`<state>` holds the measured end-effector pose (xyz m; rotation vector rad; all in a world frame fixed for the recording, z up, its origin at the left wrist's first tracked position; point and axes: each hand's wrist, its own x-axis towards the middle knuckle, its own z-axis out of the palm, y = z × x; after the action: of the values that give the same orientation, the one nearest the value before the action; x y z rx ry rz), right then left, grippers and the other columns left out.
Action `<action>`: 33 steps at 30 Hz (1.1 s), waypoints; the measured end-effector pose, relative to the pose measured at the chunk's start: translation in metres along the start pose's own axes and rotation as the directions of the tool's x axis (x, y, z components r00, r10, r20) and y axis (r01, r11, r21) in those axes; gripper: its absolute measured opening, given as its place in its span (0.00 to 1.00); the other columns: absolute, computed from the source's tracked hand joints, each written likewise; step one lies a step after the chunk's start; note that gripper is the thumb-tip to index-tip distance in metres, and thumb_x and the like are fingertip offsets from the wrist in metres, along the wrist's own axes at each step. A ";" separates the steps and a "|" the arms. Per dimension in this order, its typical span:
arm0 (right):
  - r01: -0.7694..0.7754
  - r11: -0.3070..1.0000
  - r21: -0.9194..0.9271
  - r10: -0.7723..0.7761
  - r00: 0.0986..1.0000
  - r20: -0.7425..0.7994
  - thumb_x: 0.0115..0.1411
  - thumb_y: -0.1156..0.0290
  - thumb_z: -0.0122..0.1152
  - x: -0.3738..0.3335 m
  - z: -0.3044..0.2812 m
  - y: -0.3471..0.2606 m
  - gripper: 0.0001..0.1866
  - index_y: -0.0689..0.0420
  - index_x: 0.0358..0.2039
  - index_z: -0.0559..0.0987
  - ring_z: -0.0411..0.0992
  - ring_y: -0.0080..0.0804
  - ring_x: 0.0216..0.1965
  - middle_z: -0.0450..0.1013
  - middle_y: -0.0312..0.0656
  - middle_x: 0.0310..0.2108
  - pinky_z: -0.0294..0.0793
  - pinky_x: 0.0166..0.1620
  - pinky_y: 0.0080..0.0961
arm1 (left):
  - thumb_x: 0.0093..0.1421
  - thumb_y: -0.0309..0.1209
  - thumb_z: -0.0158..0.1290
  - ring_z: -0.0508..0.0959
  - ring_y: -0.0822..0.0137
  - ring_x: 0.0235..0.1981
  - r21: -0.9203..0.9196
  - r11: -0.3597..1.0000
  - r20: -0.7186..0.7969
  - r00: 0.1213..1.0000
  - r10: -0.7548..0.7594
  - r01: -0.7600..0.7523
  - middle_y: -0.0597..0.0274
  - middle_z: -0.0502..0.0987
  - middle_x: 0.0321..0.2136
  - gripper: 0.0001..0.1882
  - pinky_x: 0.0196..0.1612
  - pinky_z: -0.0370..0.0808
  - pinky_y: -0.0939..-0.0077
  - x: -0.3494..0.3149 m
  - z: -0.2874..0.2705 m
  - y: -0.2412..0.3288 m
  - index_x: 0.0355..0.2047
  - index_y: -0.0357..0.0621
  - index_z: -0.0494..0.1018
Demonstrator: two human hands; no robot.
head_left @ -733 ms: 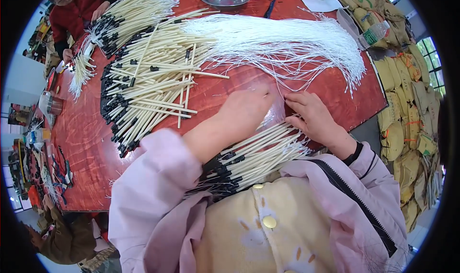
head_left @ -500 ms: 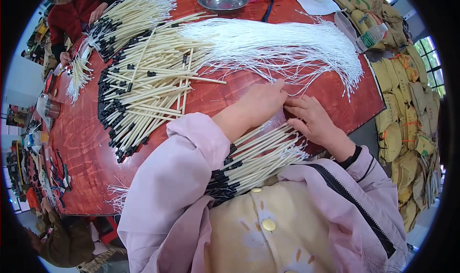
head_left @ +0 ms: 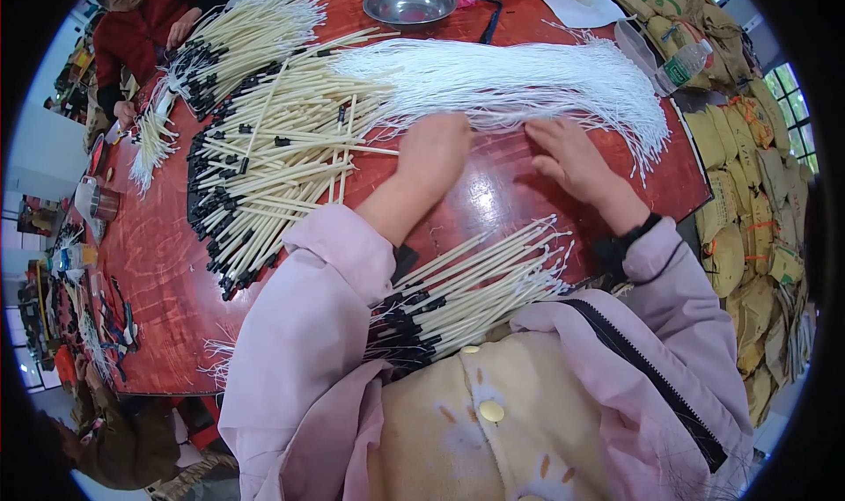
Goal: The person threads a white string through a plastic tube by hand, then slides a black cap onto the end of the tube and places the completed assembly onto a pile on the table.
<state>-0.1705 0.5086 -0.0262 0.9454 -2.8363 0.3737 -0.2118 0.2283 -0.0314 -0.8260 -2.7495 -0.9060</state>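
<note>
My left hand (head_left: 437,153), its fingers curled under, is at the near edge of a wide bundle of white strings (head_left: 519,74). What those fingers hold, if anything, is hidden. To its right, my right hand (head_left: 568,158) is open, fingers stretched over the bundle's front strands and thumb apart. Close to my body lies a batch of cream sticks or tubes (head_left: 480,277) with black ends on the left and white string tips on the right. A large heap of similar cream sticks (head_left: 282,140) with black ends lies left of my left hand.
On the red table (head_left: 150,299) stands a metal bowl (head_left: 410,4) at the far side. A plastic bottle (head_left: 685,65) lies at the far right edge. Stacked tan sacks (head_left: 735,193) line the right. Another person (head_left: 141,30) works at the far left, beside a further stick bundle (head_left: 255,30).
My hands have moved apart and away from me, from above the near batch to the string bundle. The loose front strands now lie closer to the bundle.
</note>
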 end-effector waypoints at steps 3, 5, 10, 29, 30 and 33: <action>-0.064 0.995 -0.070 0.065 0.998 0.012 0.67 0.48 0.54 0.018 -0.001 0.011 0.33 0.63 0.61 0.74 0.65 0.50 0.61 0.69 0.50 0.62 0.62 0.65 0.44 | 0.61 0.34 0.56 0.82 0.43 0.31 -0.088 0.989 -0.126 0.984 -0.126 0.116 0.44 0.81 0.27 0.10 0.39 0.78 0.51 -0.004 -0.033 -0.007 0.31 0.40 0.82; -0.014 0.999 -0.051 0.015 1.000 0.026 0.67 0.47 0.53 0.019 0.000 -0.001 0.33 0.63 0.61 0.74 0.65 0.50 0.61 0.69 0.50 0.63 0.61 0.65 0.44 | 0.61 0.35 0.58 0.82 0.45 0.29 -0.153 0.972 -0.169 0.964 -0.206 0.181 0.45 0.81 0.24 0.11 0.38 0.78 0.53 -0.017 -0.059 -0.015 0.32 0.40 0.82; 0.087 0.995 0.048 -0.090 0.994 0.056 0.67 0.43 0.51 -0.016 0.004 -0.041 0.35 0.60 0.61 0.75 0.64 0.49 0.61 0.68 0.46 0.65 0.60 0.66 0.44 | 0.62 0.34 0.61 0.74 0.73 0.16 -0.573 0.640 0.140 0.831 -0.539 0.512 0.62 0.76 0.16 0.13 0.23 0.69 0.74 -0.100 -0.096 -0.015 0.28 0.33 0.79; 0.100 0.978 0.186 -0.120 0.987 0.104 0.70 0.39 0.43 -0.008 -0.003 -0.054 0.38 0.61 0.59 0.77 0.64 0.48 0.62 0.70 0.44 0.65 0.57 0.67 0.43 | 0.60 0.34 0.61 0.81 0.45 0.29 0.144 0.744 0.097 0.739 -0.666 0.652 0.47 0.79 0.25 0.13 0.32 0.77 0.54 -0.209 -0.124 -0.008 0.25 0.37 0.76; 0.094 0.974 0.206 -0.117 0.988 0.100 0.70 0.39 0.43 -0.008 -0.003 -0.053 0.38 0.61 0.59 0.77 0.64 0.48 0.62 0.70 0.45 0.65 0.57 0.68 0.43 | 0.60 0.34 0.60 0.81 0.46 0.30 0.186 0.782 0.039 0.791 -0.611 0.595 0.48 0.79 0.28 0.11 0.33 0.77 0.54 -0.204 -0.128 -0.006 0.27 0.38 0.76; 0.085 0.965 0.248 -0.114 0.988 0.107 0.71 0.38 0.42 -0.008 -0.004 -0.052 0.38 0.62 0.59 0.77 0.64 0.48 0.62 0.71 0.45 0.65 0.57 0.67 0.42 | 0.60 0.33 0.60 0.81 0.48 0.33 0.285 0.827 -0.074 0.871 -0.485 0.485 0.50 0.79 0.33 0.09 0.35 0.78 0.56 -0.188 -0.130 -0.015 0.32 0.40 0.77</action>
<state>-0.1324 0.4739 -0.0137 1.1883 -2.8811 0.6868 -0.0672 0.0564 0.0131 -0.0650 -3.0446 -0.5181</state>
